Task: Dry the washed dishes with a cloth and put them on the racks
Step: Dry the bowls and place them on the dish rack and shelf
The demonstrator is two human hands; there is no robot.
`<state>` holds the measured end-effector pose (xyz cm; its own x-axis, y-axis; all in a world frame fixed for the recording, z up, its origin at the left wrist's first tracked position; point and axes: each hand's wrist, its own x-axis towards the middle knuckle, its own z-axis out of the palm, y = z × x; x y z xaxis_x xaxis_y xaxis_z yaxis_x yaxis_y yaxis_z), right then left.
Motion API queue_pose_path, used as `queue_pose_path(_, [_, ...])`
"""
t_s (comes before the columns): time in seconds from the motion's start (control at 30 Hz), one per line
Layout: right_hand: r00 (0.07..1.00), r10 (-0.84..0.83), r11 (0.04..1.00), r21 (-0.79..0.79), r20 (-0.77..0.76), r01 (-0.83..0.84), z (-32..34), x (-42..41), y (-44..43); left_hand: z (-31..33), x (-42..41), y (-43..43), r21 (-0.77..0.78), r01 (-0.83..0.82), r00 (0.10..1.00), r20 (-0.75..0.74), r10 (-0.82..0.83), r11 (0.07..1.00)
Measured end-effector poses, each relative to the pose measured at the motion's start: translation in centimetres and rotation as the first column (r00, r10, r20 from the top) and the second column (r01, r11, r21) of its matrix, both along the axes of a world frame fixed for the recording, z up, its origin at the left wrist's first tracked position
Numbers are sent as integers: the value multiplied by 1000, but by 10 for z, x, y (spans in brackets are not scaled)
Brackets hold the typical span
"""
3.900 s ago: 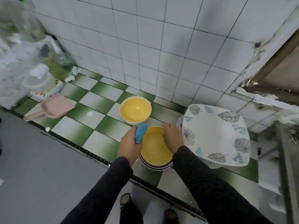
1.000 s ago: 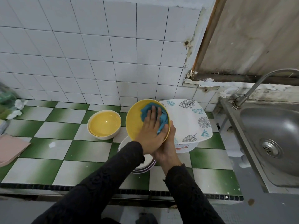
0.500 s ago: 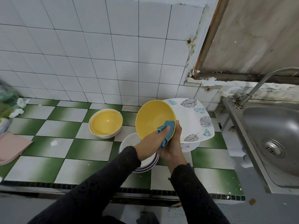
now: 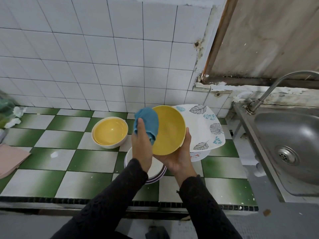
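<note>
Head view: my right hand [image 4: 177,157] cups the bowl [image 4: 168,131] from beneath, fingers curled round its rim, above the plates [image 4: 155,169]. The bowl is tipped, mouth facing left and toward me. My left hand [image 4: 141,145] grips the cloth [image 4: 148,123] against its left rim.

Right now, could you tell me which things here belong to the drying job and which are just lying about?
Job: held yellow bowl, blue cloth, yellow bowl on the counter, leaf-print plate, white plate stack.
Lying about: pink item at left, white scraps, sink, tap.
</note>
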<state>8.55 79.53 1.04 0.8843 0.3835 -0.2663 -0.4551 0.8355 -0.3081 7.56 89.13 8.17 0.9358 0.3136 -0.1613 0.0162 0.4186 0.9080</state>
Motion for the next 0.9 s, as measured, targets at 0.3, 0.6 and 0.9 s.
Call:
queue_pose_path(0.3, [995,48,997,-56,-90,-53,-6,-7,15,-47,34,32,954,129,876,18,-482,270])
queue_pose_path(0.6, [998,-33,987,-160,-49,25,-14,-7,11,-55,36,45,902,200,848,-355,-394,-383])
queue_pose_path(0.9, [992,-124,955,-267,36,129,-12,-3,4,-37,14,31,832,549,670,-495,-554,-79])
